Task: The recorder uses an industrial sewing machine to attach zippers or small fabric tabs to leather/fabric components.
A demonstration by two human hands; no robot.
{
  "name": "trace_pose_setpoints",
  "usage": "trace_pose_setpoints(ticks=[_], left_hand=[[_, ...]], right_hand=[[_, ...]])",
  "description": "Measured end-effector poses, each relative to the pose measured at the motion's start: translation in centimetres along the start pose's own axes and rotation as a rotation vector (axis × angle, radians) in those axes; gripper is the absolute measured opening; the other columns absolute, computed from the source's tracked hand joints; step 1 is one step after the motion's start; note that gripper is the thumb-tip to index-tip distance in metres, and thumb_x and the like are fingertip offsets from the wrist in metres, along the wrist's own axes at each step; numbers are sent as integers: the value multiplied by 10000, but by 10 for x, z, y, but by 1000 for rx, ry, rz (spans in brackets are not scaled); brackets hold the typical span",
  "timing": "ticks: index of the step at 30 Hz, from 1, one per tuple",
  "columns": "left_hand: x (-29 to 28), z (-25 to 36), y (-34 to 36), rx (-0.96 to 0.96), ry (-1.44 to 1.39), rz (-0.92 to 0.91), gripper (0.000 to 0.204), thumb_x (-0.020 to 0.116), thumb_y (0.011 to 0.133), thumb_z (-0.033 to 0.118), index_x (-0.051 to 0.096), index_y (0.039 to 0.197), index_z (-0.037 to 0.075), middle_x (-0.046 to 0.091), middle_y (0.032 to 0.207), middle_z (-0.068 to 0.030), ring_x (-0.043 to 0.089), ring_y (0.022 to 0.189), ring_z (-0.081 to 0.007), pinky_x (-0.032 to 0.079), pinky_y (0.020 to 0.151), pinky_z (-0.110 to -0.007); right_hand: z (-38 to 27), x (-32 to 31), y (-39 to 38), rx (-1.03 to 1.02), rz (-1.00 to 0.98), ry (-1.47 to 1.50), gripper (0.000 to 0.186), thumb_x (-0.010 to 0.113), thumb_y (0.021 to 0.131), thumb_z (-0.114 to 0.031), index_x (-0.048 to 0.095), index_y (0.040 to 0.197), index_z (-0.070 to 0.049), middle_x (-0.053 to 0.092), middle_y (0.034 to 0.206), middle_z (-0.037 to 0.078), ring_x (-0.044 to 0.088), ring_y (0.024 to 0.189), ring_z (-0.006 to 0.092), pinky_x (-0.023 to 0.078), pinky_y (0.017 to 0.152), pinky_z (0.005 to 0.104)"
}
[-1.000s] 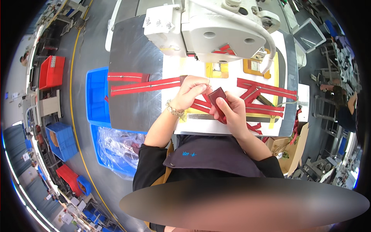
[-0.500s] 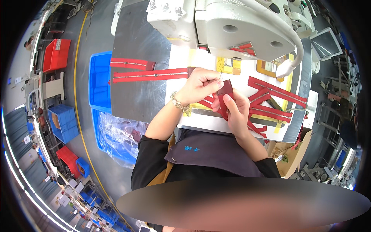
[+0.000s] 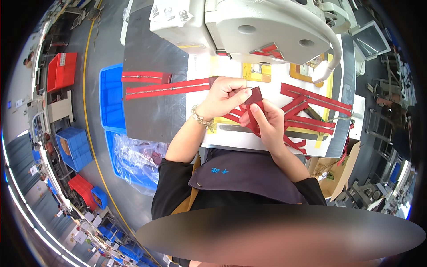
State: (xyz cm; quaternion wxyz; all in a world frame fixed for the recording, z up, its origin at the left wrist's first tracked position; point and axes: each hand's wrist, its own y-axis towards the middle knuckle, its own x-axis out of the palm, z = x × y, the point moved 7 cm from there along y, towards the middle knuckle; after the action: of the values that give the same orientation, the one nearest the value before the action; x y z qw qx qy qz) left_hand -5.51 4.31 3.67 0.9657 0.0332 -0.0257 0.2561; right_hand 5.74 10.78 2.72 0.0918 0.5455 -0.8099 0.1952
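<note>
In front of the machine, both my hands hold one red zipper by the dark maroon tab (image 3: 254, 96) at its end. My left hand (image 3: 223, 99), with a bracelet at the wrist, pinches the tab's left edge between thumb and finger. Just below the tab, my right hand (image 3: 269, 123) grips the red tape, thumb on top; some of its fingers are hidden behind. Beyond my left hand, a long red zipper (image 3: 178, 87) and a shorter zipper piece (image 3: 143, 77) lie on the metal table. Several more red zippers (image 3: 318, 104) lie crossed to the right of my right hand.
A large white sewing machine (image 3: 267, 31) stands over the table, yellow frames (image 3: 257, 72) beneath its head. Left of the table are a blue bin (image 3: 111, 95) and a clear plastic bag (image 3: 138, 155). A cardboard box (image 3: 346, 171) sits by the right corner, a screen (image 3: 371, 41) behind.
The whole view has shifted slightly, so the machine and table appear farther left. Both hands keep nearly the same hold on the zipper and its tab.
</note>
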Motion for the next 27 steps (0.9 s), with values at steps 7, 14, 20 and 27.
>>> trace_pose_setpoints(ticks=[7,14,20,27], left_hand=[[1,2,2,-7,35,-9,256,590,884,84,466,670,22,376,570,44,312,551,-46,285,485,-240],[2,8,2,30,40,2,292,603,886,92,439,653,26,346,569,31,291,547,-69,262,485,-250],[-12,0,2,72,141,55,254,621,899,104,509,693,5,349,574,35,303,550,-56,276,482,-238],[-13,16,3,93,192,73,260,646,898,115,533,702,-12,340,569,38,277,553,-52,257,471,-243]], right_hand=[[0,-3,-1,0,15,-39,179,501,991,-100,582,911,39,673,758,85,613,651,75,465,562,190],[-2,-3,-3,13,30,-41,171,505,986,-98,582,906,32,676,767,82,613,663,71,455,564,190],[-17,-8,-1,6,-48,-203,138,583,935,-102,587,947,35,655,836,47,585,756,68,465,665,222],[-22,-27,2,-142,-352,-1019,189,679,857,-143,620,964,1,595,837,39,512,825,129,438,721,280]])
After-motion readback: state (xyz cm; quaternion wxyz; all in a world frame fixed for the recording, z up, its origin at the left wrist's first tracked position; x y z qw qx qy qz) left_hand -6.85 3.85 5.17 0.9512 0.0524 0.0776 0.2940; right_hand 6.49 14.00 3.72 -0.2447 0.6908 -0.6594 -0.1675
